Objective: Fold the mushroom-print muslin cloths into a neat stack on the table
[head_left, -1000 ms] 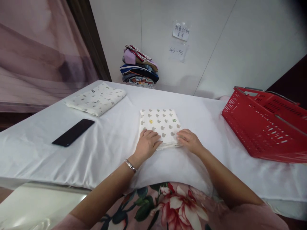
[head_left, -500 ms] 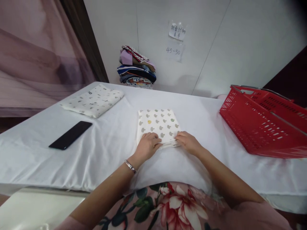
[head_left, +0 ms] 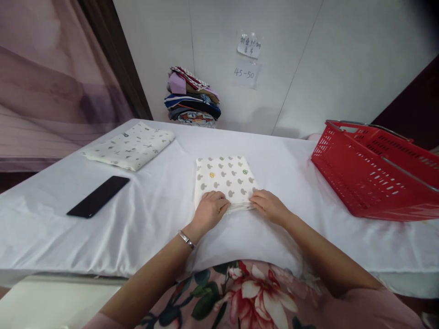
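A white cloth (head_left: 224,176) printed with grey mushroom-like shapes, plus a yellow and a green one, lies folded into a layered square in front of me. My left hand (head_left: 211,208) is closed on its near edge at the left, thumb and fingers pinching the layers. At the near right corner, my right hand (head_left: 269,205) pinches the same cloth between thumb and fingers. The fingertips of both hands are partly hidden against the fabric. Between the hands, the stacked layers of the near edge show.
A second folded white cloth (head_left: 132,146) with small dark prints lies at the back left. Nearer is a black phone-like slab (head_left: 99,196). A red plastic basket (head_left: 363,178) stands on the right, and a pile of folded fabrics (head_left: 194,98) rises behind the white-covered table (head_left: 161,219).
The view has shifted slightly, moving the background a little to the left. Both hands keep hold of the cloth's near edge, with hardly any motion.
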`<state>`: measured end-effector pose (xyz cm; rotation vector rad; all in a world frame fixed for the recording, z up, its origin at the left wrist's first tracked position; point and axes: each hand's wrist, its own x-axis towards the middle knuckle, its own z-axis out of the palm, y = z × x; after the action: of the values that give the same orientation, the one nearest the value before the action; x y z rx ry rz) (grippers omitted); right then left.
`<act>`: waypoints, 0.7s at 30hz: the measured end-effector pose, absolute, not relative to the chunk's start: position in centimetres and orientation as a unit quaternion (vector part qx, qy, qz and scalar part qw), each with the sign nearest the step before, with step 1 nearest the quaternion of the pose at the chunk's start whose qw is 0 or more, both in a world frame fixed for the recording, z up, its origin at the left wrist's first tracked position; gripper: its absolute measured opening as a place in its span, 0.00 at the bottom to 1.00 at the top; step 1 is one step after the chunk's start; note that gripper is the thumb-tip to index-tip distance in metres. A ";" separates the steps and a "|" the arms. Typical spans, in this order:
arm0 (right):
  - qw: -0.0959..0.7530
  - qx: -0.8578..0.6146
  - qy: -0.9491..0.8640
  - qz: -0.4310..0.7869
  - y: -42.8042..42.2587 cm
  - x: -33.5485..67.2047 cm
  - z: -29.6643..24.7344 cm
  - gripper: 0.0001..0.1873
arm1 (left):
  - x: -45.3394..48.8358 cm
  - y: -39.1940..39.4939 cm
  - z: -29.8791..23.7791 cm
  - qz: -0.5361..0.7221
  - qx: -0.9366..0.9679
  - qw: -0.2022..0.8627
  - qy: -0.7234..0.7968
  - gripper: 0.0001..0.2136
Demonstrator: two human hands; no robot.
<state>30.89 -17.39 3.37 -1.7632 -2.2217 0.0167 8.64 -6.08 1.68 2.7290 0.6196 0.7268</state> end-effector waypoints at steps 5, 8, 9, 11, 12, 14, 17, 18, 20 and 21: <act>0.145 -0.606 -0.782 0.013 -17.5 31.1 3.6 0.12 | 8.6 -6.1 1.8 0.241 0.941 0.121 0.206 0.07; 0.145 -0.605 -0.782 0.014 -17.5 31.1 3.6 0.12 | 8.7 -6.0 1.9 0.235 0.942 0.121 0.206 0.07; 0.145 -0.607 -0.781 0.013 -17.5 31.1 3.6 0.13 | 8.7 -6.0 1.9 0.234 0.942 0.122 0.208 0.07; 0.141 -0.611 -0.779 0.007 -17.4 31.1 3.4 0.13 | 8.7 -6.0 1.9 0.232 0.941 0.126 0.212 0.08; 0.137 -0.612 -0.779 0.001 -17.4 31.1 3.3 0.13 | 8.8 -6.0 2.0 0.231 0.941 0.127 0.213 0.08; 0.128 -0.612 -0.781 -0.012 -17.3 31.1 3.1 0.13 | 8.8 -6.1 2.0 0.232 0.940 0.130 0.216 0.09; 0.118 -0.611 -0.783 -0.030 -17.2 31.1 2.9 0.15 | 8.9 -6.1 2.0 0.232 0.939 0.127 0.218 0.10; 0.120 -0.610 -0.783 -0.036 -17.3 31.1 2.8 0.15 | 8.9 -6.1 1.9 0.231 0.940 0.123 0.218 0.10; 0.139 -0.609 -0.780 -0.046 -17.4 31.2 2.8 0.15 | 8.9 -6.1 1.8 0.230 0.942 0.115 0.215 0.11; 0.153 -0.609 -0.776 -0.052 -17.5 31.3 2.8 0.15 | 8.9 -6.1 1.8 0.230 0.943 0.111 0.214 0.11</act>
<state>31.30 -17.52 2.85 -1.7486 -2.2269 -0.1503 8.89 -6.09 1.78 2.7688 0.6281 0.6748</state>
